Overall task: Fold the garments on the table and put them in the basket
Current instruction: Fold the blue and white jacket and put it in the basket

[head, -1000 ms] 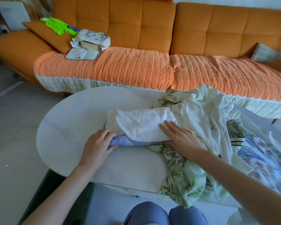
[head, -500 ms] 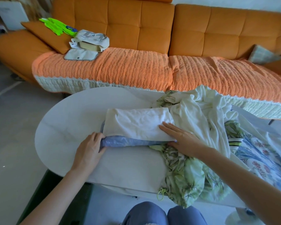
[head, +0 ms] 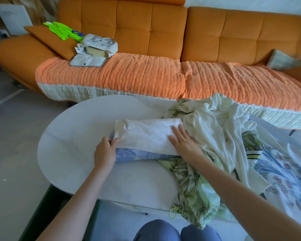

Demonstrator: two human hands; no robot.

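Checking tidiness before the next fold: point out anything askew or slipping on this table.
The green leaf-print garment hangs over the white oval table's near edge, its drawstring dangling; it might slide off. The folded white-and-blue garment looks tidy.

Left hand (head: 104,153) grips folded garment (head: 146,136); right hand (head: 184,144) presses.

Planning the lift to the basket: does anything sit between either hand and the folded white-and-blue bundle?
Nothing visible does. The left hand grips the left end of the folded bundle, and the right hand lies flat on its right end.
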